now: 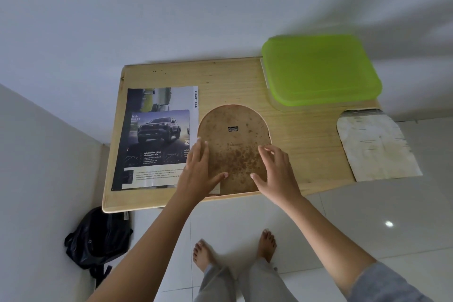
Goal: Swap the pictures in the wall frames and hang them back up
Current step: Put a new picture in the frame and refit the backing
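Note:
An arch-shaped frame (232,147) lies face down on the wooden table (306,144), showing its stained brown backing board and a small metal hanger near the top. My left hand (201,169) rests on the frame's left edge with fingers spread and the thumb on the board. My right hand (274,169) lies on the frame's right side, fingers slightly bent, thumb pointing inward. A car brochure page (152,140) sits flat to the left, partly under the frame. An arch-shaped worn paper (375,147) lies at the table's right end.
A clear box with a green lid (321,68) stands at the table's back right against the white wall. A black backpack (98,238) sits on the tiled floor under the table's left corner. My bare feet stand just in front of the table.

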Available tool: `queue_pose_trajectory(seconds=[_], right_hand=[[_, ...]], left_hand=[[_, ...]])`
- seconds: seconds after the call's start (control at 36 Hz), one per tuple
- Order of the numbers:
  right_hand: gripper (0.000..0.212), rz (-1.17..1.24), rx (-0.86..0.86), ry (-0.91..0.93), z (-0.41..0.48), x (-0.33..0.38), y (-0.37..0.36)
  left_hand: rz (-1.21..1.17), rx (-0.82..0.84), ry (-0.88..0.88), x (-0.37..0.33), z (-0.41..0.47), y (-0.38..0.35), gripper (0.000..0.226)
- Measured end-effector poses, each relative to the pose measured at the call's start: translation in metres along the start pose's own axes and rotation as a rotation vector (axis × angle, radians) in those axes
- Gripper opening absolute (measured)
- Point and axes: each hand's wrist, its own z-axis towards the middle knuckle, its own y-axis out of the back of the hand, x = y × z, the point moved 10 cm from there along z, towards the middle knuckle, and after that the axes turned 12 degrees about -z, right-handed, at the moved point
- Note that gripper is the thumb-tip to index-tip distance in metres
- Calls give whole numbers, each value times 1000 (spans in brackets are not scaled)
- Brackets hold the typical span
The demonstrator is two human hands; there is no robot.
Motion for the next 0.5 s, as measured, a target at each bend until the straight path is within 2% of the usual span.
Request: queue_pose_trajectory(seconds=[0.08, 0.17, 0.28, 0.5], right_hand=[[63, 3, 45, 89, -4, 13, -9], [66, 48, 150, 119, -7, 19, -24], [76, 4, 228, 146, -8, 22, -37], [83, -37, 236, 128, -4, 15, -35]], left_hand=[[109, 28, -131, -10, -2, -4, 85], [186, 106, -183, -13, 0, -16, 80], [240, 194, -206, -11, 1, -34, 86], [277, 201, -204, -7, 0, -41, 93]])
